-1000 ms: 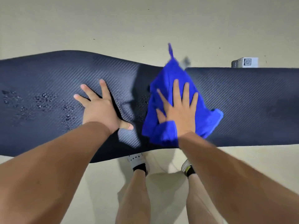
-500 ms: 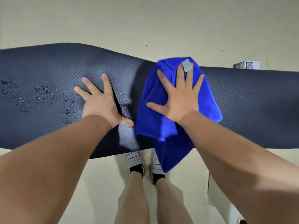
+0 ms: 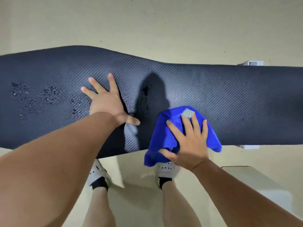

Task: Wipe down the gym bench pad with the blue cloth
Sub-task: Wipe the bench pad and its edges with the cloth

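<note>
Two hands (image 3: 106,104), one blue cloth (image 3: 165,136), perhaps bunched.

There is one bench pad (image 3: 229,99), dark and long. On it lies one blue cloth (image 3: 165,136) with one grey label (image 3: 188,113). Two hands are seen, a left hand (image 3: 105,104) and a right hand (image 3: 190,145). Two white shoes (image 3: 96,174) stand on the floor (image 3: 147,22). One small white box (image 3: 253,63) shows behind the pad.

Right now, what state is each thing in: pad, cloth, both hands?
bench pad: droplets on its left part, right part looks dry
blue cloth: bunched at the near edge, partly overhanging
right hand: flat, pressing the cloth
left hand: fingers spread, braced on bare pad
</note>
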